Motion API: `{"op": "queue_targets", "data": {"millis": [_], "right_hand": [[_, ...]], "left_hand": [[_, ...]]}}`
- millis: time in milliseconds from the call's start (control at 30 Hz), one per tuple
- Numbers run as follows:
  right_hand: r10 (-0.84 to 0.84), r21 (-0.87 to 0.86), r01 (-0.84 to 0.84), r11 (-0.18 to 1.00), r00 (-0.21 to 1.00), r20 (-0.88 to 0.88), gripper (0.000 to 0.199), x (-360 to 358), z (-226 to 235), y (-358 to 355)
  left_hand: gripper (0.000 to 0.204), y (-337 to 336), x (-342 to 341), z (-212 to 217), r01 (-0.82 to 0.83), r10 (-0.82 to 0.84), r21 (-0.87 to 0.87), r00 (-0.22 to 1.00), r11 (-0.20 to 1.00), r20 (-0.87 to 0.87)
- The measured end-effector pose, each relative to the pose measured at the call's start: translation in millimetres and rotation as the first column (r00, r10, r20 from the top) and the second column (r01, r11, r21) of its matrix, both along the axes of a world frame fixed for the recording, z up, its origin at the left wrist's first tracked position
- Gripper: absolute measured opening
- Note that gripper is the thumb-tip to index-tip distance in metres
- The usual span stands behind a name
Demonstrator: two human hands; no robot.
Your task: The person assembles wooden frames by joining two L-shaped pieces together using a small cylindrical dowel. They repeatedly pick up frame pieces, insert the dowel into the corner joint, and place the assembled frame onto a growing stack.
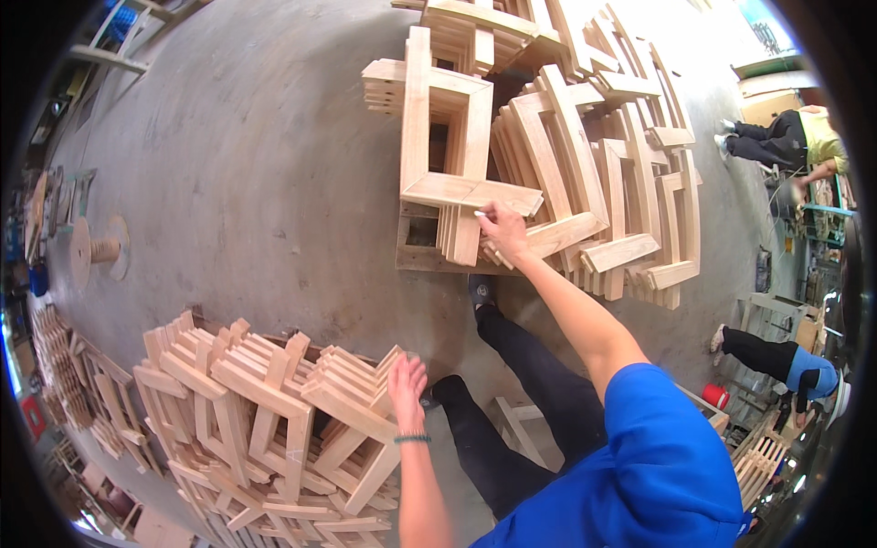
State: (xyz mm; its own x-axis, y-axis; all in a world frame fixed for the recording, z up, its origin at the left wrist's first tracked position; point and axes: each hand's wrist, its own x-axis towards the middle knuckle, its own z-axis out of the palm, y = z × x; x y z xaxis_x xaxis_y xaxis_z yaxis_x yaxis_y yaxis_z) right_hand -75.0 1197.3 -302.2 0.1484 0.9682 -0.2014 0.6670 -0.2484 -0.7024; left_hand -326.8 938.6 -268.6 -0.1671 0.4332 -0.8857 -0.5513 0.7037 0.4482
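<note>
My right hand pinches a small white stick, which looks like chalk, at the lower corner of a pale wooden frame. That frame lies on top of a tall stack of like frames, with more stacked frames beside it. My left hand, with a green beaded bracelet at the wrist, is held with its fingers stretched out and nothing visible in it. It is at the right edge of a second pile of wooden frames; whether it touches them I cannot tell.
The far frames stand on a wooden pallet. A wooden spool sits on the concrete floor at left. Two people work along the right side, near a red bucket. A wooden trestle is beside my legs.
</note>
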Motion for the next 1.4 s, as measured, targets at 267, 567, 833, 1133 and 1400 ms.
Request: {"op": "queue_targets", "data": {"millis": [267, 567, 833, 1133, 1400], "right_hand": [[-0.023, 0.039, 0.027, 0.999, 0.993, -0.112, 0.015, -4.0, -32.9, 70.8], [0.128, -0.059, -0.137, 0.989, 0.981, -0.146, 0.015, -3.4, -39.6, 21.0], [0.058, 0.057, -0.055, 0.997, 0.997, -0.054, 0.013, 27.2, -42.1, 77.0], [-0.060, -0.044, 0.053, 0.998, 0.986, -0.157, 0.016, 21.0, -36.5, 36.2], [-0.388, -0.124, 0.395, 0.910, 0.918, 0.079, 0.017, 52.9, -17.4, 19.9]], "left_hand": [[0.060, 278.3, 68.9, -59.3, 0.391, -0.376, 0.139, 0.919, 0.910, -0.121], [0.058, 319.7, 107.4, -98.1, 0.228, -0.229, 0.031, 0.972, 0.973, 0.040], [0.057, 323.7, 111.5, -95.8, 0.295, -0.295, 0.005, 0.955, 0.955, 0.004], [0.058, 322.3, 109.6, -94.9, 0.313, -0.313, 0.035, 0.950, 0.949, 0.007], [0.060, 327.5, 96.4, -70.2, 0.448, -0.447, -0.018, 0.894, 0.894, 0.035]]}}
